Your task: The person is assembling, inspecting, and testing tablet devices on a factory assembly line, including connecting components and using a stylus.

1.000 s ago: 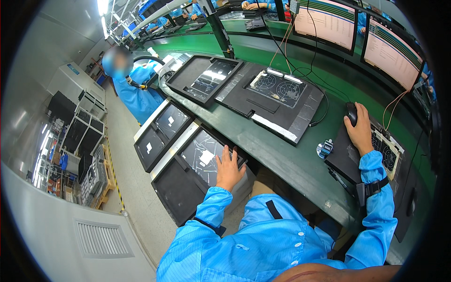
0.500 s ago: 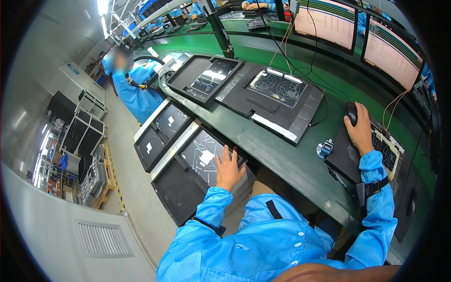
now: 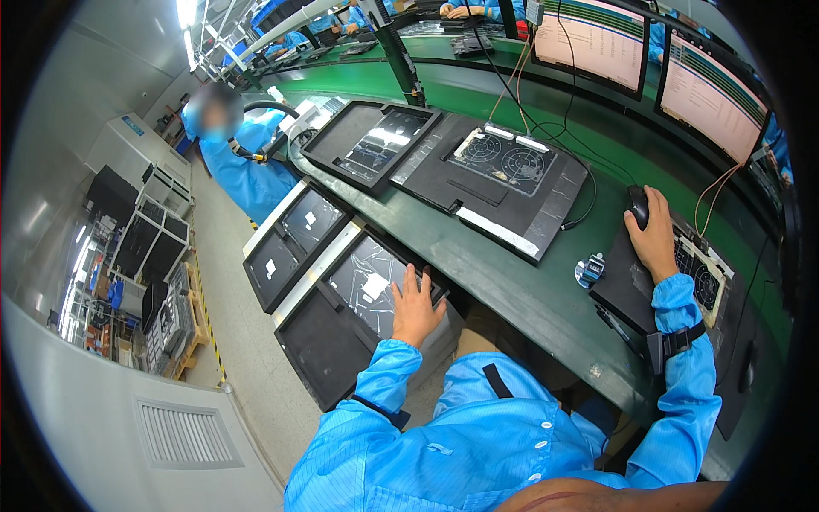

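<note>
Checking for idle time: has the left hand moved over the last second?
No. The left hand lies flat on the same corner of the black tray, as far from the green bench edge as before.

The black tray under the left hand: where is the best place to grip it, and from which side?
Probably the near long edge of the black tray, from the person's side. It lies flat below the bench; the left hand rests flat on its film-covered top, which offers no grip.

Your right hand [image 3: 653,239] covers most of the mouse [image 3: 637,205], and the monitors [image 3: 712,85] get chopped off up top.
</note>
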A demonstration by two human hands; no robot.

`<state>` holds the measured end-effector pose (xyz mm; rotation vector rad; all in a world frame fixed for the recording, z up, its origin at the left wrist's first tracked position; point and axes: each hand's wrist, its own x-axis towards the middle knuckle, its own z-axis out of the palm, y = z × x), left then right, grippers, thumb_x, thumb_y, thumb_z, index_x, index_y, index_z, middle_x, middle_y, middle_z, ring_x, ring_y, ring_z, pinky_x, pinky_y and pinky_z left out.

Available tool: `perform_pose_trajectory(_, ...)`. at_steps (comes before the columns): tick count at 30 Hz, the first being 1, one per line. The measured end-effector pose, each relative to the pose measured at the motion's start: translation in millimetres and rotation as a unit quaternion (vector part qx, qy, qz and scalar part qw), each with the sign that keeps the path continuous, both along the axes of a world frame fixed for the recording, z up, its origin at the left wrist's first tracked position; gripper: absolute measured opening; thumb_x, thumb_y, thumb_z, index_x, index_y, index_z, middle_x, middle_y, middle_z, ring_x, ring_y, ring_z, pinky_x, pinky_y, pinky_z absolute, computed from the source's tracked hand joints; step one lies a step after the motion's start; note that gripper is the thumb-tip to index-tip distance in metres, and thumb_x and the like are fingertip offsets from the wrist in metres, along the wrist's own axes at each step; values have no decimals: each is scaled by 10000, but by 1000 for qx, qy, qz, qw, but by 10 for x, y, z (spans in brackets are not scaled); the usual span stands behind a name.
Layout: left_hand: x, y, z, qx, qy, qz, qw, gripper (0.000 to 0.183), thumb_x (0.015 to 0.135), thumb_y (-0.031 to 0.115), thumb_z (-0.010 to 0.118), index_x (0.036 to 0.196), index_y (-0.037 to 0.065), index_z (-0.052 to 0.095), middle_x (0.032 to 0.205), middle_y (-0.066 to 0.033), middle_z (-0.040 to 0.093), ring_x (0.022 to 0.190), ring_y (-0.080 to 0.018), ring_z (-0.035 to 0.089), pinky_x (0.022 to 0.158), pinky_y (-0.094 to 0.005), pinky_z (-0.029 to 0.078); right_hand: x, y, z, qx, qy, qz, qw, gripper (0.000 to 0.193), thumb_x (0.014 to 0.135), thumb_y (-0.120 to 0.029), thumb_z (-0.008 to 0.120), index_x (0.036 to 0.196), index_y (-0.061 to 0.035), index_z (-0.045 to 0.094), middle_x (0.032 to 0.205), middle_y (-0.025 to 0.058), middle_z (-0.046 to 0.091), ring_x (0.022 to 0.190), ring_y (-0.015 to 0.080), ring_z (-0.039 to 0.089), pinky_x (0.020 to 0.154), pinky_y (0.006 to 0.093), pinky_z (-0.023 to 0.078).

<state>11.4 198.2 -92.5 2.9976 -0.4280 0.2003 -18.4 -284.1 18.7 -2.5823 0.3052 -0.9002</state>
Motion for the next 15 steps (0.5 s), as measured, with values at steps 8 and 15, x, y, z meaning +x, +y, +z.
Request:
perform_pose_trajectory(8, 8, 23, -44, -4, -24, -1, 1000, 841, 857, 402, 739, 1526, 33, 388, 1583, -311, 289, 1425, -430, 398, 1170, -629, 277, 17, 14, 4, -1, 1, -1, 1000, 625, 883, -242, 696, 1408, 32, 496, 1439, 228, 499, 1312, 409, 514, 1114, 442, 413)
perform_pose_trajectory(15, 0, -40, -2, -7, -8, -11, 1000, 817, 870, 404, 725, 1506, 3, 405, 1592, -313, 266, 1476, -431, 320, 1170, -641, 261, -22, -38, -7, -9, 0, -7, 1000, 627, 882, -244, 696, 1410, 30, 497, 1443, 236, 497, 1316, 415, 510, 1116, 451, 411)
